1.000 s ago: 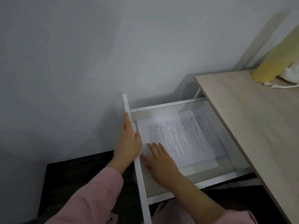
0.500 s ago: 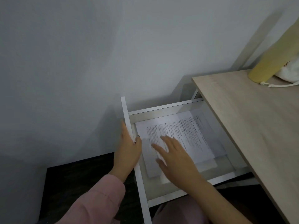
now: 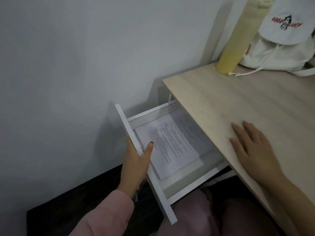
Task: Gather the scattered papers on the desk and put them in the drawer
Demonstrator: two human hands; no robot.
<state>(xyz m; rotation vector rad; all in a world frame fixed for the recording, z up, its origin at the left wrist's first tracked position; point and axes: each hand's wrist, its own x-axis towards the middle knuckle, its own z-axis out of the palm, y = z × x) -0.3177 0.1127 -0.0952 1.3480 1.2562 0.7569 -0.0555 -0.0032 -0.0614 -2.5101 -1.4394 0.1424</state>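
A white drawer stands pulled out from under the light wooden desk. Inside it lies a stack of printed papers, partly under the desk's edge. My left hand grips the drawer's front panel, thumb inside over the papers' edge and fingers hidden behind the panel. My right hand rests flat on the desk top, fingers straight, holding nothing.
A tall yellow bottle and a white drawstring bag stand at the desk's back edge by the grey wall. Dark floor lies to the left below the drawer. My lap in pink clothing is under the drawer.
My right hand has lifted off the papers in the drawer and moved right onto the desk top. My left hand keeps its hold on the drawer front. The view has shifted left and down.
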